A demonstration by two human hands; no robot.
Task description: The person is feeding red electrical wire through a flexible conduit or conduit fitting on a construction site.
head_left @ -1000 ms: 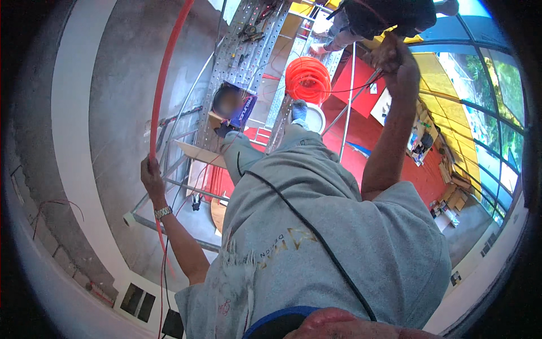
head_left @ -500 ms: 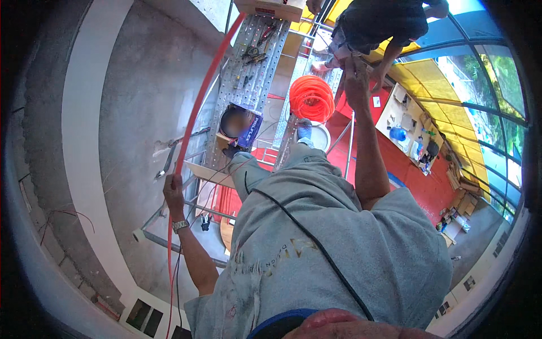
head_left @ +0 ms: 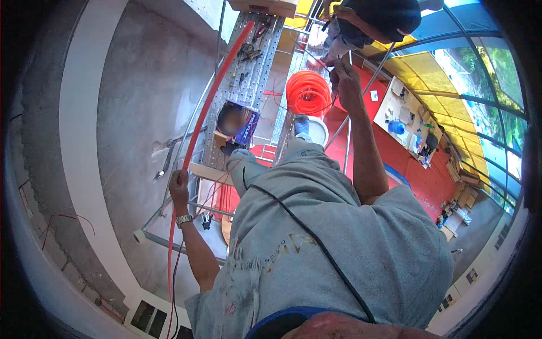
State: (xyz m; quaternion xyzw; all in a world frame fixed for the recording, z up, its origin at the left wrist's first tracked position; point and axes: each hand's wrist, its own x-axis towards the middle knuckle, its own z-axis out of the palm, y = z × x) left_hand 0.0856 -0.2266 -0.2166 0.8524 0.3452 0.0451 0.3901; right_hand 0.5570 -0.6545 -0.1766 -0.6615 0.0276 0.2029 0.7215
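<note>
My left hand (head_left: 179,185) grips a long red flexible tube (head_left: 215,85) that runs upward along the left side and down past my forearm. My right hand (head_left: 344,76) is raised at upper right, fingers closed on a thin dark cable, just below a co-worker's pale sleeve or hand (head_left: 337,48). A coil of orange tubing (head_left: 307,87) lies below and left of my right hand, beside my foot on a white round lid (head_left: 318,133). A black cable hangs across my grey shirt.
Perforated metal scaffold planks (head_left: 248,79) carry hand tools (head_left: 250,50) and a blue box (head_left: 248,124). A co-worker in dark clothing (head_left: 372,22) is at the top. Scaffold poles (head_left: 348,147) stand around me. Below are a red floor (head_left: 423,186) and a cluttered table (head_left: 389,110); a grey wall (head_left: 135,85) is at left.
My right hand has come down and leftward from its raised position, then shifted slightly further left. My left hand, still on the red tube, sits lower and further right in view than a second ago.
</note>
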